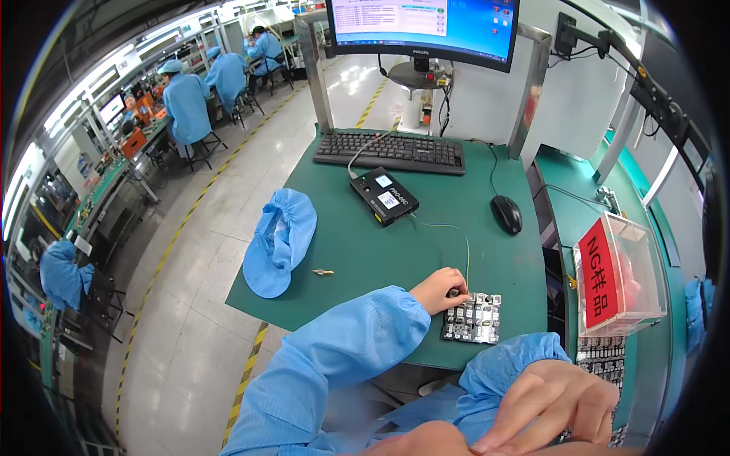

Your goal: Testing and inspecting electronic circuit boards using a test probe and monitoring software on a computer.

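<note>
My left hand [439,291] is at the upper left corner of a panel of small circuit boards [475,323], its fingers closed on a small black piece [454,293]. What lies under the fingertips is mostly hidden. A thin yellowish cable [467,247] runs from a black tester box with small lit screens [384,195] down to the panel beside these fingers. My right hand [559,403] is raised close to the camera at the bottom, off the table, with curled fingers pressed together. Whether anything sits in its fingertips is hidden.
On the green mat [342,228] lie a blue cloth cap [280,242], a small brass connector [323,272], a keyboard [389,153] and a mouse [506,214]. A monitor [426,26] stands behind. To the right is a clear box with a red label [620,277]. Co-workers [186,106] sit far left.
</note>
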### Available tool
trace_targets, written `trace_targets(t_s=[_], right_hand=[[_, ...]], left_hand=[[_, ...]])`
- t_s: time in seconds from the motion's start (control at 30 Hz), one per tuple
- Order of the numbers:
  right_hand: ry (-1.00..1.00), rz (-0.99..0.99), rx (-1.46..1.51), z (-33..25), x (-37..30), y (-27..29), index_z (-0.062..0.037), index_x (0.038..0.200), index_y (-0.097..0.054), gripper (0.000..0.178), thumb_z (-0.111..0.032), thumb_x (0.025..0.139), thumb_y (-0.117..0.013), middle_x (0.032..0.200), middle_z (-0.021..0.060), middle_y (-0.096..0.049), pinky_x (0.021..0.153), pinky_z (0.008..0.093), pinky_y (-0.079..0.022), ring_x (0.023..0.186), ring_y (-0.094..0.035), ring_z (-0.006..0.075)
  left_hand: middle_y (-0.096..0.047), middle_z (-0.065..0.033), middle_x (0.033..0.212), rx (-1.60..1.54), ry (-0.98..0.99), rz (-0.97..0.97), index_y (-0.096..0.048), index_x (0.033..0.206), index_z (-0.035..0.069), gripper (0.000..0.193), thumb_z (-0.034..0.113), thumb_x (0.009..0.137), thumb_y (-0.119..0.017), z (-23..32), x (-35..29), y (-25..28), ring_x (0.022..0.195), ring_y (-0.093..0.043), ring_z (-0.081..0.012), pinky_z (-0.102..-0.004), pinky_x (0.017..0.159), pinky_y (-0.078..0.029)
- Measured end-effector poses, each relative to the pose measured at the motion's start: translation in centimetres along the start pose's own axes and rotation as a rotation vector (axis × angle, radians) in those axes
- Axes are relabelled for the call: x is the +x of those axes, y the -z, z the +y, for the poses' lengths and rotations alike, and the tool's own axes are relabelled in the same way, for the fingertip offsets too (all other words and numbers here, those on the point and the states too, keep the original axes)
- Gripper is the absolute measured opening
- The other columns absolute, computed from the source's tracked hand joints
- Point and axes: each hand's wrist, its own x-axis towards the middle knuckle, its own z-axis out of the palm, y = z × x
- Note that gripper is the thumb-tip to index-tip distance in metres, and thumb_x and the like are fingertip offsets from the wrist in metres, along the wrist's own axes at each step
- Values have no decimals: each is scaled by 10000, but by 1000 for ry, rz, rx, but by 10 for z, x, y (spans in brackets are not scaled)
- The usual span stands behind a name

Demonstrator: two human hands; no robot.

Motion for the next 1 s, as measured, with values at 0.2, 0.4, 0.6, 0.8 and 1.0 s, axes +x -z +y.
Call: trace_targets(t_s=[0.2,0.4,0.6,0.8,1.0], right_hand=[[123,-18,-46,-1,-1,5,-85,1014,-526,286,-326,862,-548,1130,290,-507,938,483,-290,1086,-464,418],[230,120,-73,0,6,16,-69,922,-429,186,-233,914,-516,941,247,-656,897,431,-362,993,-599,390],[-28,64,59,-3,6,15,-86,936,-424,163,-171,890,-555,956,239,-655,931,428,-347,1027,-592,359],[111,-18,-26,0,-4,8,-88,885,-543,234,-322,886,-554,933,330,-620,772,502,-440,959,-593,473],[132,-230,98,0,-2,33,-84,1060,-479,283,-292,878,-539,1216,235,-487,1008,450,-263,1215,-392,345]], left_hand=[[-557,-63,854,5,-10,-9,-575,780,39,170,177,804,-672,-1,-1,-1,836,-538,-218,-329,758,-451],[-559,-64,858,-4,-5,-6,-581,786,39,173,184,803,-674,0,-1,-1,840,-538,-219,-322,762,-450],[-563,-66,866,-4,14,-19,-580,783,40,180,193,806,-672,1,0,1,846,-540,-221,-324,767,-452],[-558,-66,861,9,-15,2,-581,788,39,167,179,804,-671,-1,-1,-1,850,-538,-222,-330,761,-458],[-561,-68,868,6,-7,-6,-583,792,39,161,173,801,-672,0,-2,1,851,-538,-226,-334,763,-459]])
